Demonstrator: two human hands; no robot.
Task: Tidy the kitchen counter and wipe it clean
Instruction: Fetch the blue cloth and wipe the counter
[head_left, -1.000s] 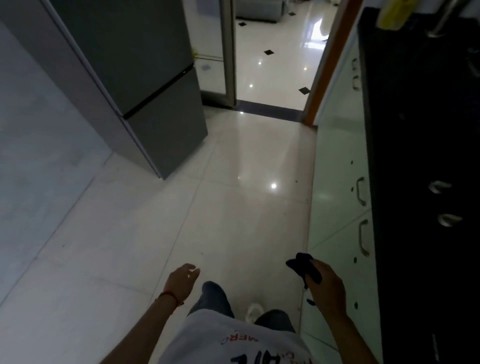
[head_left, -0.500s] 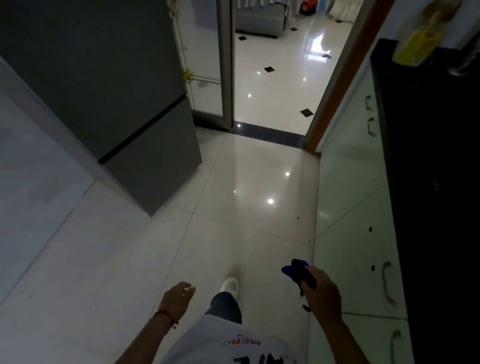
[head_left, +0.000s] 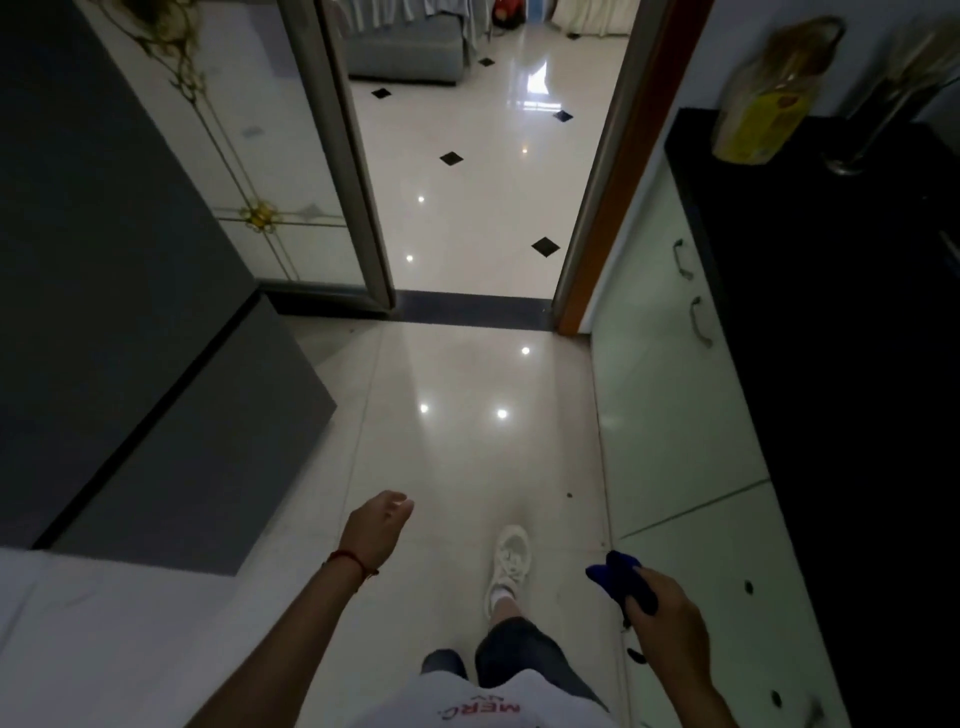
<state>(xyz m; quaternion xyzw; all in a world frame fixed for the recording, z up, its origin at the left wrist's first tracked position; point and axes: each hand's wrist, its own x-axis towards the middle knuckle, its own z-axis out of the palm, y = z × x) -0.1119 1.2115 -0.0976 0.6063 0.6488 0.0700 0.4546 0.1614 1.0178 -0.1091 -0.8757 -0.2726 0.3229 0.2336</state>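
Note:
My right hand (head_left: 670, 621) grips a dark blue cloth (head_left: 621, 577), bunched up and sticking out past my fingers, low beside the cabinet fronts. My left hand (head_left: 376, 527) hangs over the floor with loosely curled fingers and holds nothing; a red string sits on its wrist. The black kitchen counter (head_left: 841, 322) runs along the right edge of the view, well above and to the right of the cloth. At its far end stands a bag with a yellow label (head_left: 769, 98).
Pale green cabinet doors (head_left: 670, 395) with metal handles line the right. A grey fridge (head_left: 130, 291) stands on the left. An open doorway (head_left: 483, 197) ahead leads onto a glossy tiled floor with black diamonds. A metal stand (head_left: 883, 109) is on the counter's far end.
I have walked forward toward the doorway; the fridge and counter end have drawn nearer. My right foot has stepped ahead. The cloth stays in my right hand.

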